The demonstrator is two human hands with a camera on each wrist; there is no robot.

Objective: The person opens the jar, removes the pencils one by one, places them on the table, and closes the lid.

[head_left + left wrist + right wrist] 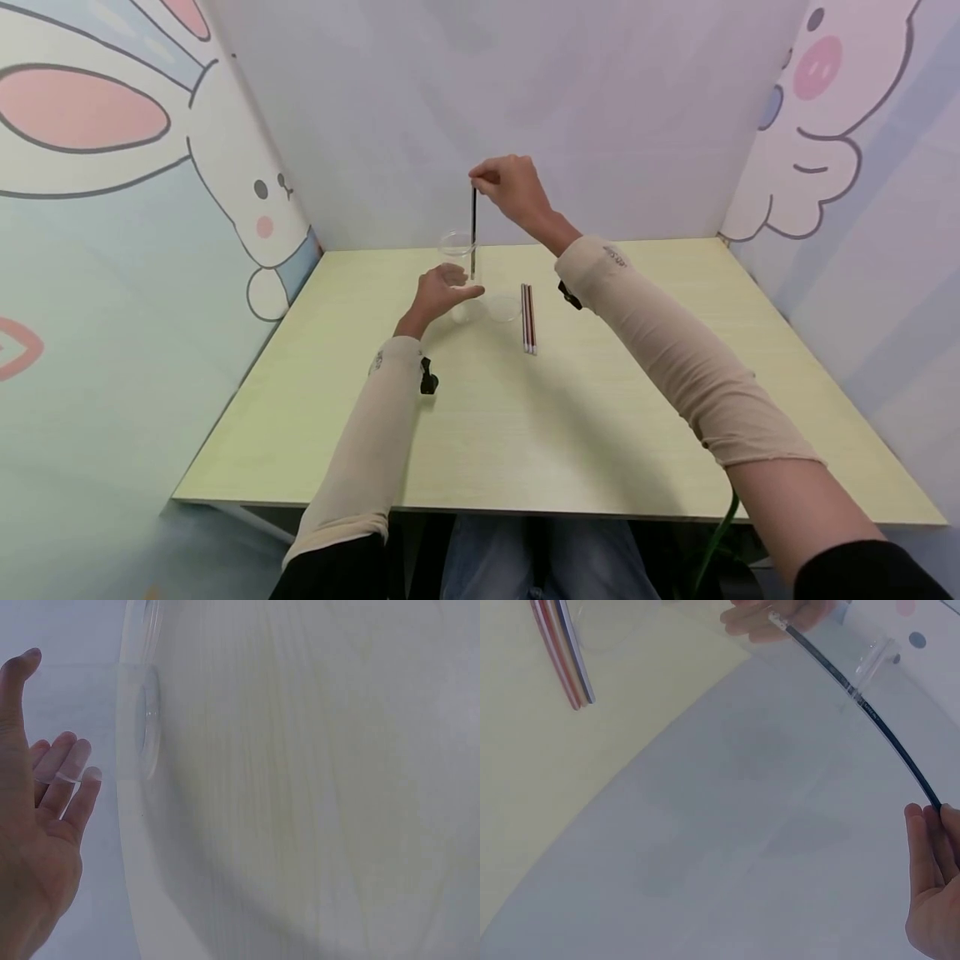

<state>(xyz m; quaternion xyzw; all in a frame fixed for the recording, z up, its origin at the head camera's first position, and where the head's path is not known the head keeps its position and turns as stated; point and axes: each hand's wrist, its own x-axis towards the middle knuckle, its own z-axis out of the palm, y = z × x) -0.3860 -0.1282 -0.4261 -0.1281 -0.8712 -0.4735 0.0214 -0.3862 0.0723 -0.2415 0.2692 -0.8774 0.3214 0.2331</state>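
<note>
My left hand [437, 293] is around a clear, tall plastic cup [447, 252] standing near the back of the table, its thumb on one side and its fingers on the other. In the left wrist view the fingertips show against the see-through wall. My right hand [517, 192] pinches a black pencil [474, 221] by its top end above the cup. The pencil hangs upright with its lower end inside the rim. In the right wrist view that lower end carries a pale eraser tip.
Several striped pencils [528, 321] lie side by side on the pale wood table [480, 433], right of the cup. Between them and the cup is a faint clear round outline [504, 309]. A cartoon-printed wall [390, 150] rises behind the table's back edge.
</note>
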